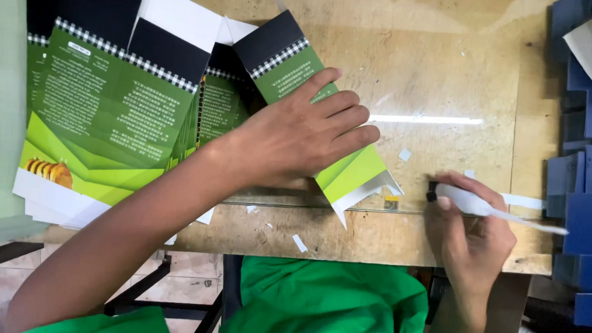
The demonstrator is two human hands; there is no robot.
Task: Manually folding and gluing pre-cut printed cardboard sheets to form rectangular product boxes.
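My left hand (304, 137) lies flat, fingers spread, pressing a green and black flattened carton (312, 100) onto the wooden table (446, 80). My right hand (470, 224) is closed round a white-wrapped tool (487, 207), prob a glue brush, dark tip at the table's front edge, just right of the carton's white flap (368, 193). I'd say I'm at the flap step; next needs the tip run along it w/ carton held steady. More cartons (112, 105) stacked left, blue boxes (586, 152) right

Flat green carton blank (349, 172) with black checkered end, angled on table, white strip (490, 208) beside it

Blue stack (584, 199) cut off, rt edge
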